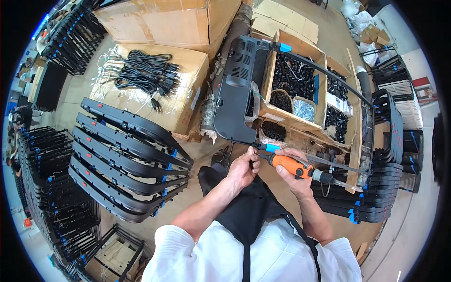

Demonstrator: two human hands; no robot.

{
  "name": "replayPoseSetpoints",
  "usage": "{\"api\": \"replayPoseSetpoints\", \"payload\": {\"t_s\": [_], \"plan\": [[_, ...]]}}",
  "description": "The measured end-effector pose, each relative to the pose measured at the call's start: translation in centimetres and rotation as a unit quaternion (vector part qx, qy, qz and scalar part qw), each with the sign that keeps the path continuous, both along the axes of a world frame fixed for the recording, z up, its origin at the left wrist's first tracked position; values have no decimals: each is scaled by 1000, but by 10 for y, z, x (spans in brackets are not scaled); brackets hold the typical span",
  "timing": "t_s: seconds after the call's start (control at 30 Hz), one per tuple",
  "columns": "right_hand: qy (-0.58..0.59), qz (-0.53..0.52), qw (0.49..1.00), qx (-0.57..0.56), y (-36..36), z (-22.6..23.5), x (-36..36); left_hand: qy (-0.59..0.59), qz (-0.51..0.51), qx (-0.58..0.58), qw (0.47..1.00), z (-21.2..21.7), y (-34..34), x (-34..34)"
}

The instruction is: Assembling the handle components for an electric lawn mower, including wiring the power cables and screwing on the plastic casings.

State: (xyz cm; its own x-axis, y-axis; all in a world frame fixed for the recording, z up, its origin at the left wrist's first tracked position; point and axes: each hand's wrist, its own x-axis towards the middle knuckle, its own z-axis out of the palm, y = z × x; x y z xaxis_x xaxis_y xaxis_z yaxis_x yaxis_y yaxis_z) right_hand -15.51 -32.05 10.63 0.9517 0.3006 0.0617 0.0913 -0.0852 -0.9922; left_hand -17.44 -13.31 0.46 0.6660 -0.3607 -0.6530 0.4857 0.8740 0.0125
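My right hand (295,177) is wrapped round an orange power screwdriver (292,166) with a hose at its rear end, pointing left. My left hand (243,170) has its fingers pinched together at the tool's tip, beside the near corner of a black plastic housing (236,115). What those fingers hold, if anything, is too small to make out. Black tubes with blue tape (272,148) run right from the housing's two ends. The housing rests across the work surface, its vented bulge at the far end.
Right of the housing, a wooden box (321,115) holds black plastic parts, dark screws (280,101) and silvery screws (303,110). Black cables (148,75) lie on a carton (195,89) at the left. Curved black frames (127,162) stand stacked nearer me; more frames (376,192) stand at the right.
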Motion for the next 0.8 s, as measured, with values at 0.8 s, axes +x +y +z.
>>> {"api": "replayPoseSetpoints", "payload": {"t_s": [0.8], "plan": [[-10, -21, 997, -78, 2, 13, -4, 45, 7, -82, 996, 9, -10, 5]]}}
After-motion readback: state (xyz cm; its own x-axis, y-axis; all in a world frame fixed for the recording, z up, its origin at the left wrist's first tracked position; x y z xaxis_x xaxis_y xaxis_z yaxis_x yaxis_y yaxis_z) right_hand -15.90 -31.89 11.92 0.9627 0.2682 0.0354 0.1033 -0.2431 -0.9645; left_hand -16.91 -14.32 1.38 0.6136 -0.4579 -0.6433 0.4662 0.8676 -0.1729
